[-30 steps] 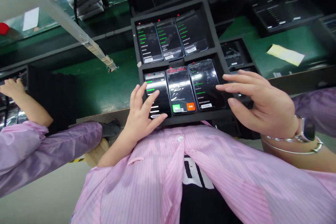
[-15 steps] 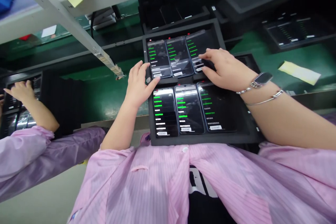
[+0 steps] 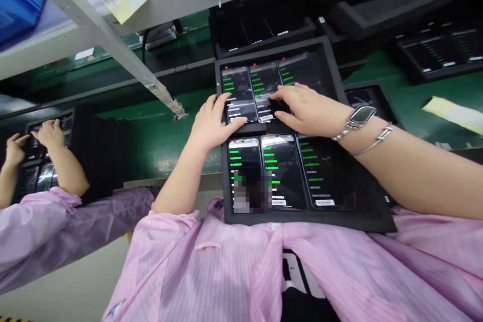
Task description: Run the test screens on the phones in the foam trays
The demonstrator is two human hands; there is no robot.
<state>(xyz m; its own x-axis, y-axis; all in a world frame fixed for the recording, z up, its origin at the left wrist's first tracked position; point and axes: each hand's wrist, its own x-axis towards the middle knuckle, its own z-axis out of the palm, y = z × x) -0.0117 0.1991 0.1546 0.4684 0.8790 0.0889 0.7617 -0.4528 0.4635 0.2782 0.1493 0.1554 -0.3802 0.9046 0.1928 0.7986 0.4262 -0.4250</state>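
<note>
So the black foam tray [image 3: 339,221] sits at the near edge of the green surface [image 3: 158,151], with 6 phones in it, 3 per row, all showing green-text screens. My read: nothing's been lifted out yet. The left hand [image 3: 213,123] and right hand [image 3: 305,110] are both open, fingers resting on the top-row phones [image 3: 264,80], no grip. The bottom-row phones [image 3: 283,171] are untouched, so those look like what's left.

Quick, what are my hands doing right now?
Left hand: open, resting on a phone, not gripping.
Right hand: open, fingers on the next phone, not gripping.
</note>
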